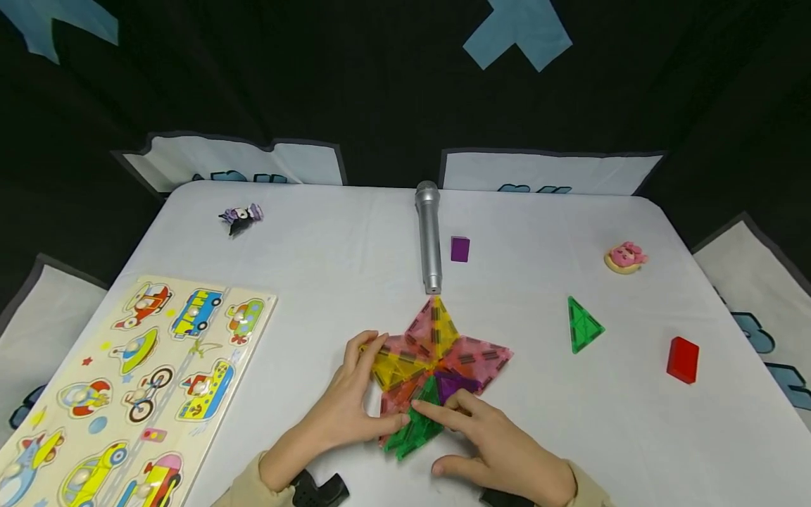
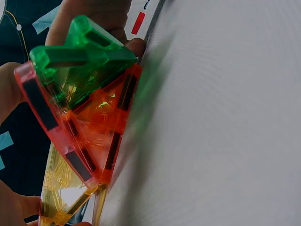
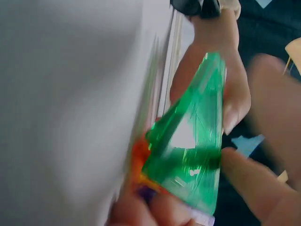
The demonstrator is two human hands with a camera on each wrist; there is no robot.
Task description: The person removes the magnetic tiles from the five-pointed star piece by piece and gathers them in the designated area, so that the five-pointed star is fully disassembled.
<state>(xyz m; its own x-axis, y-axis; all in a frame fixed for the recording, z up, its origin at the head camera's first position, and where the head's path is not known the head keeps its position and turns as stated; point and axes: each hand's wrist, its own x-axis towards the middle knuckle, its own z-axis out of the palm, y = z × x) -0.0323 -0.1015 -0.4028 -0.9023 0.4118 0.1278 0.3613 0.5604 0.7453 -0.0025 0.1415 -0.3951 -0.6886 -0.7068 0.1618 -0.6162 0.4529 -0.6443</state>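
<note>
A star shape [image 1: 415, 343] built of see-through magnetic tiles in pink, red, yellow, purple and green lies at the table's front middle. My left hand [image 1: 347, 401] holds its left side, fingertips at the yellow point and thumb near the green tiles [image 1: 415, 426]. These green triangles stand up from the surface in the left wrist view, beside a red tile [image 2: 103, 110]. My right hand [image 1: 500, 443] touches the green tiles with a stretched index finger, its thumb apart. Its other fingers bend by the purple tile [image 1: 455, 384]. A loose green triangle tile [image 1: 583, 325] lies to the right.
A silver microphone [image 1: 429, 236] lies just beyond the star, a purple block [image 1: 460, 248] beside it. At left is a wooden vehicle puzzle board [image 1: 256, 338]. A red block [image 1: 683, 360] and a pink figure [image 1: 625, 258] are at right, a purple-black trinket [image 1: 241, 217] at back left.
</note>
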